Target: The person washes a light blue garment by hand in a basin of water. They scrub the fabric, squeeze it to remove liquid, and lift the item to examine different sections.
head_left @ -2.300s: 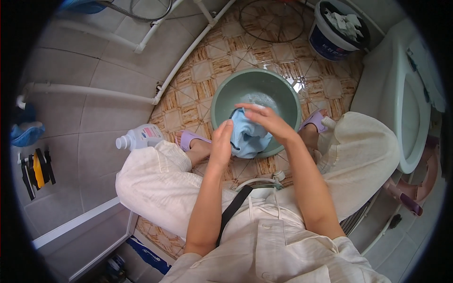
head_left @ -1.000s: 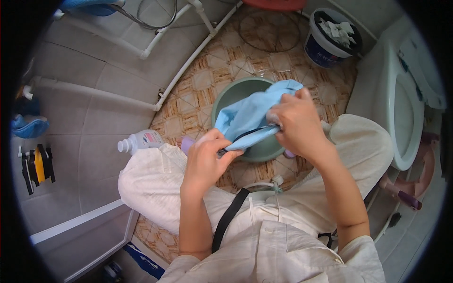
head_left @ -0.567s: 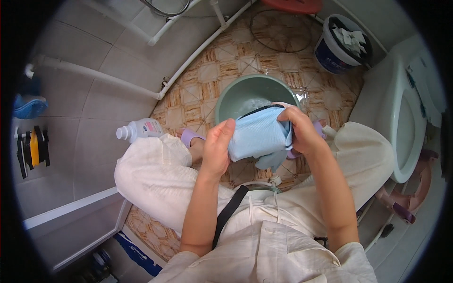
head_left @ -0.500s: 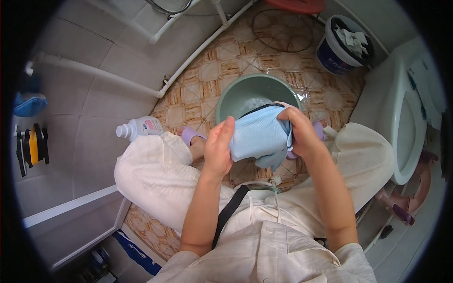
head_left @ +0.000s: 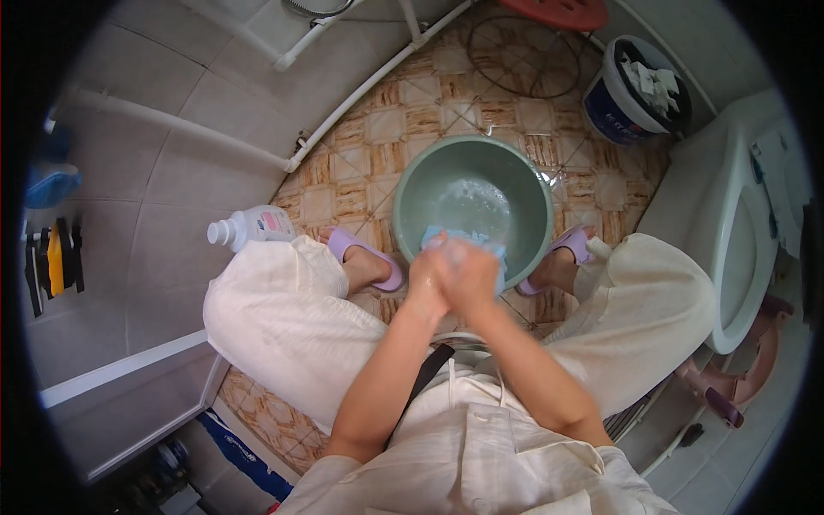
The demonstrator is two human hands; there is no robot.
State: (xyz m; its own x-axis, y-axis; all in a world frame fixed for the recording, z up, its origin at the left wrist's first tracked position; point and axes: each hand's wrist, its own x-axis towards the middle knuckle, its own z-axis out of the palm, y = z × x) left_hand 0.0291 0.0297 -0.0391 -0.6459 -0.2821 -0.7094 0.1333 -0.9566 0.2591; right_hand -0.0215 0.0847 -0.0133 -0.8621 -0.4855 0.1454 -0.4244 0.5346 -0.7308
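A light blue cloth [head_left: 500, 264] is bunched between my two hands over the near part of a green basin [head_left: 421, 184]. My left hand [head_left: 425, 275] is closed on the cloth's left side. Against it presses my right hand [head_left: 469, 275], closed on the same cloth and somewhat blurred. Most of the fabric is hidden by the hands; its edges show beyond and to the right of them. Inside the basin lies a little water with white suds [head_left: 470, 196].
A white bottle [head_left: 264, 225] lies beside my left knee. My purple slippers [head_left: 390, 273] flank the basin on the tiled floor [head_left: 382, 124]. Far right stands a waste bucket [head_left: 614, 116], with a toilet [head_left: 734, 232] nearer. A red stool [head_left: 558, 10] is at the back.
My hands have come together and moved slightly nearer the basin's near rim. The cloth, spread between them before, is now squeezed into a bunch. More of the basin's inside shows.
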